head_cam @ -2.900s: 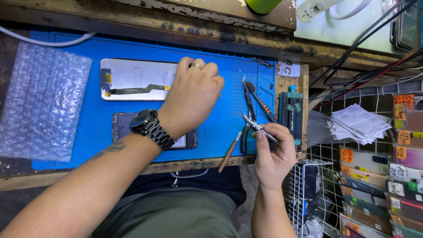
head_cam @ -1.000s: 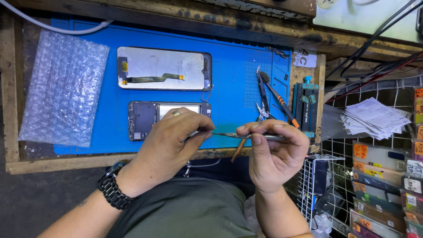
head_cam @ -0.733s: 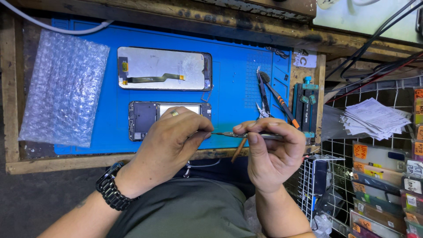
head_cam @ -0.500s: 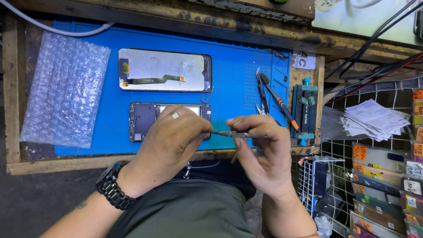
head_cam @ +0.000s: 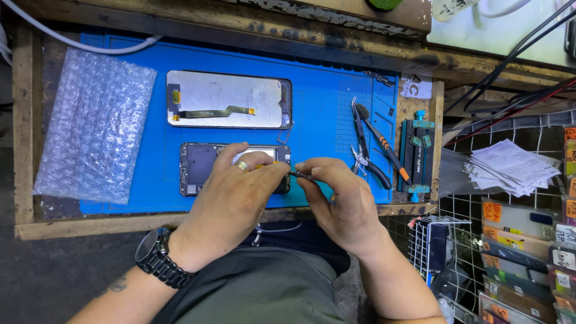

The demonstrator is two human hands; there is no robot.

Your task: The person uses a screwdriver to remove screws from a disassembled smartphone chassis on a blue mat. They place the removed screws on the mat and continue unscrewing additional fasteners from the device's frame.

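Tweezers [head_cam: 302, 175] are pinched between left hand [head_cam: 231, 201] and right hand [head_cam: 342, 201], near edge of blue mat [head_cam: 318, 114] — tip could slip and scratch the opened phone [head_cam: 201, 168] just beneath.

A blue mat [head_cam: 324, 120] lies beside clear bubble wrap [head_cam: 96, 132] and orange-striped black tools [head_cam: 384, 153].

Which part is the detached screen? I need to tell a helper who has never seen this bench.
On the blue mat, look at the upper of the two phone parts. The screen panel is the pale grey slab with a thin ribbon cable lying across it; the dark opened phone body below is partly under the left hand.
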